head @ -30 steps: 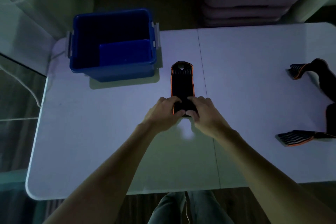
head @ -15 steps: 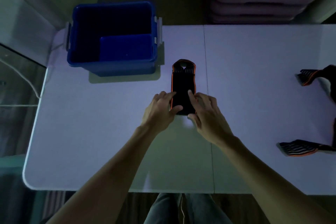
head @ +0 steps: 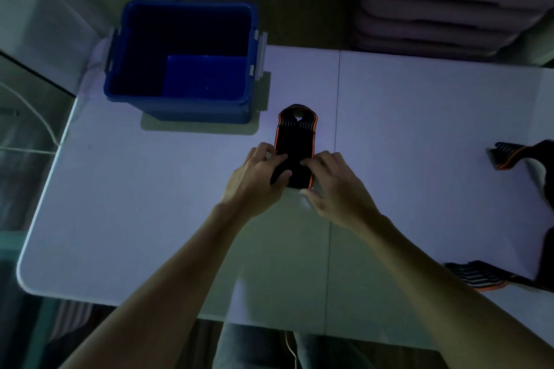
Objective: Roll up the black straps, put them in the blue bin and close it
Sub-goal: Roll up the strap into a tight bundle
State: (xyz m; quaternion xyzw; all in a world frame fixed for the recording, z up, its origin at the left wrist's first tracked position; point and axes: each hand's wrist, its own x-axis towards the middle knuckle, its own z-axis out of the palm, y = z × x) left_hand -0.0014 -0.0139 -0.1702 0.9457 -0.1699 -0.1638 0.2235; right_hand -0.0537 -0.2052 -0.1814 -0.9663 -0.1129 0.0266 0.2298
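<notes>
Rolling is barely begun, as far as the scene shows. A black strap with orange edging (head: 295, 145) lies flat on the white surface (head: 150, 204), just right of the blue bin (head: 183, 63) and apart from it, its looped far end pointing away from the person. Both hands work its near end: the left hand (head: 257, 180) has its fingers curled over the strap's near left edge with the thumb pressed onto the fabric, and the right hand (head: 332, 183) pinches the near right edge between fingertips on top and thumb at the end. So each grip is closed on this strap, and the near end looks thickened, as if the first turn is forming; most of the length remains unrolled.

The bin stands open at the far left corner of the surface. Its interior is dark; a lighter blue panel shows inside, and no strap can be made out in there. No lid can be identified with certainty.

At the right edge, well apart from the hands, two more strap ends lie unrolled: an upper strap (head: 509, 156) and a lower strap (head: 479, 278).

By my judgement, nearly everything is left: finishing this roll, rolling the others, loading the bin, and closing it.
</notes>
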